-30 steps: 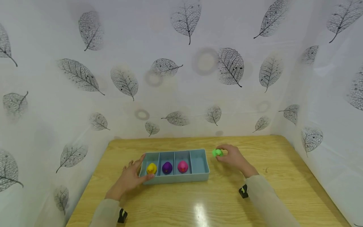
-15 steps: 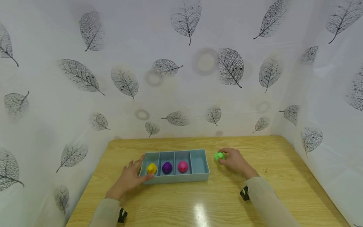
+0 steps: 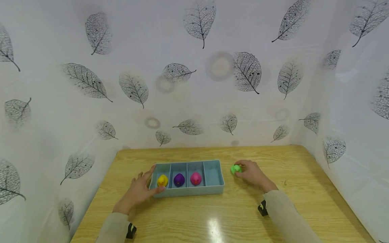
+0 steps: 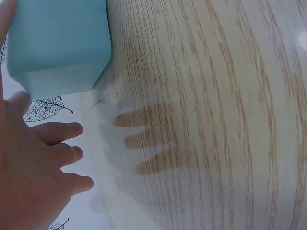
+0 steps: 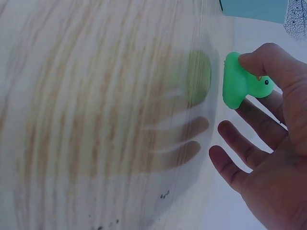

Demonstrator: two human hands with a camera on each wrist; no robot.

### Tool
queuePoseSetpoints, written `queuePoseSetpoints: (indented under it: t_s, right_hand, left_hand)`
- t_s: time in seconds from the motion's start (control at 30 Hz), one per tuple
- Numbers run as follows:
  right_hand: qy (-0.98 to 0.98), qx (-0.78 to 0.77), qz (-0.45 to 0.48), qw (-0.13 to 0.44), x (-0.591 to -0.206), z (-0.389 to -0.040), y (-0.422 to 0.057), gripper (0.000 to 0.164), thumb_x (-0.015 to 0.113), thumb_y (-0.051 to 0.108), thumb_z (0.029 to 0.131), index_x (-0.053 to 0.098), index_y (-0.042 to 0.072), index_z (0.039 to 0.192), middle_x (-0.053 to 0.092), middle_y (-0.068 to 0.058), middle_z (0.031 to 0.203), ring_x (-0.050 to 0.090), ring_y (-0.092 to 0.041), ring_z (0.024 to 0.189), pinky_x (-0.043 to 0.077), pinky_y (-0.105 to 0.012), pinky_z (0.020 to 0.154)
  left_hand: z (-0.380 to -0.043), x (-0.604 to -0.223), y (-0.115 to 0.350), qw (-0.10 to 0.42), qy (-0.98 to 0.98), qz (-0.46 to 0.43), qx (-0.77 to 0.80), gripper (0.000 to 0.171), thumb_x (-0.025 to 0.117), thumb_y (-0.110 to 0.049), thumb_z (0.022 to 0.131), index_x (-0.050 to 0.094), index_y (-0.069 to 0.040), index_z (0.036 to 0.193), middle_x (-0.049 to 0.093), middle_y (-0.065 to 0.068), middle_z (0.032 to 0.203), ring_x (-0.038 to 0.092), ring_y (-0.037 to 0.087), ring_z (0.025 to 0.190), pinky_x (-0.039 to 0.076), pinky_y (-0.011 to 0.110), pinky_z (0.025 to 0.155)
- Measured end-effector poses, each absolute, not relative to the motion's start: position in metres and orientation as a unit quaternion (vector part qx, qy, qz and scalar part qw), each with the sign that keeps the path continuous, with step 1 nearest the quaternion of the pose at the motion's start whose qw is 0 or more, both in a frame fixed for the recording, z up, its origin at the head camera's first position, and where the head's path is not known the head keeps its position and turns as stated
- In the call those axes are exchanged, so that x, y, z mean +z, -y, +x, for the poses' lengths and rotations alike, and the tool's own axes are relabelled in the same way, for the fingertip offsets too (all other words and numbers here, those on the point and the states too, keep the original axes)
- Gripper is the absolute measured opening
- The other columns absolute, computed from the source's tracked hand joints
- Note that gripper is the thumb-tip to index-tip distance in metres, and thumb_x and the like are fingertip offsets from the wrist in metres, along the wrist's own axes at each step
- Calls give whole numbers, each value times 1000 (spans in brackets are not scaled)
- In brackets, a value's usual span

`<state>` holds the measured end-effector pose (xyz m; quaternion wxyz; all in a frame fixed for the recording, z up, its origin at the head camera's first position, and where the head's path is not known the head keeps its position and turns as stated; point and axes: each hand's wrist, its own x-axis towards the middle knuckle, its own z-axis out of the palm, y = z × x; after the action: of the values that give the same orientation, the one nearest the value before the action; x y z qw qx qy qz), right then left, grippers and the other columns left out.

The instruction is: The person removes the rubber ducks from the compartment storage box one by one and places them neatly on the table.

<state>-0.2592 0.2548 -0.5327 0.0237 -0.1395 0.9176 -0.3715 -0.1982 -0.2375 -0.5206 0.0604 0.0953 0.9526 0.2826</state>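
My right hand (image 3: 253, 174) pinches a green rubber duck (image 3: 234, 169) between thumb and fingers, just right of a light blue divided box (image 3: 194, 192). In the right wrist view the duck (image 5: 234, 84) hangs a little above the table, its shadow apart from it; the lower fingers are loosely extended. My left hand (image 3: 136, 190) spans the box's left end, thumb on the front wall and index finger at the back corner. Yellow (image 3: 162, 180), purple (image 3: 179, 179) and pink (image 3: 196, 178) ducks sit in the box's left three compartments. The rightmost compartment holds nothing.
A wooden table (image 3: 182, 219) lies under everything. White sheeting with a leaf print (image 3: 194, 94) rises behind and on both sides. Each wrist carries a small black device (image 3: 262, 208). A small dark mark (image 3: 285, 182) shows on the table at right.
My right hand has moved slightly right and toward me with the green duck, which has turned a little in the fingers. My left hand, the box and the other ducks have not moved.
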Motion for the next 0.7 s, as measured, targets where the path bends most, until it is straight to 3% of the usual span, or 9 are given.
queuePoseSetpoints:
  t_s: [0.3, 0.7]
  right_hand:
    - [-919, -369, -135, 28, -535, -259, -257, 38, 79, 14, 92, 71, -1, 127, 71, -22, 130, 66, -42, 121, 56, -58, 102]
    - [-927, -349, -139, 23, -534, -261, -257, 39, 79, 14, 92, 71, 1, 128, 72, -21, 128, 67, -37, 117, 56, -56, 100]
  left_hand:
    - [-198, -522, 238, 62, -954, 95, 277, 106, 68, -68, 92, 10, -30, 171, 38, 21, 167, 18, 64, 154, 5, 87, 116]
    - [-197, -520, 237, 66, -953, 93, 282, 106, 69, -67, 92, 10, -29, 172, 41, 22, 166, 17, 64, 154, 4, 86, 117]
